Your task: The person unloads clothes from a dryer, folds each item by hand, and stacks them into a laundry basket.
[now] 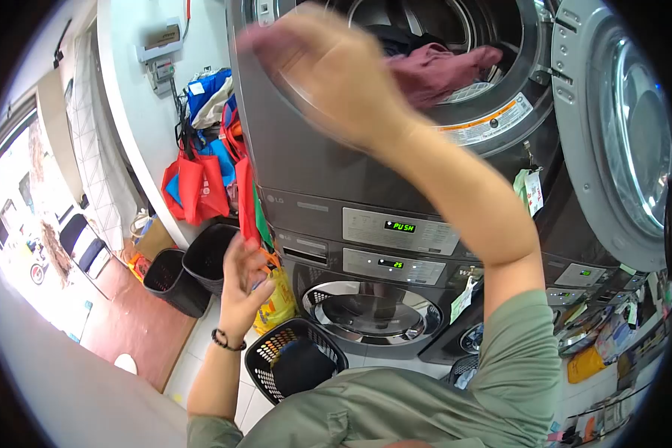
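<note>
A maroon cloth (444,71) hangs over the lower rim of the open upper drum (526,89), with dark cloth (396,39) behind it inside. My right hand (328,71), blurred by motion, is in front of the machine at the drum's left side. Maroon fabric sticks out past its fingers, which look closed on it. My left hand (245,280), with a dark beaded bracelet on the wrist, is raised above the black laundry basket (257,366). Its fingers are bent but apart, and it holds nothing. Dark clothing (304,366) lies in that basket.
The round machine door (612,134) stands swung open at the right. A lower front-loading machine (373,310) is below. Two black baskets (175,284), a yellow bag (276,299) and hanging red bags (198,190) are at the left. More machines (579,276) line the right.
</note>
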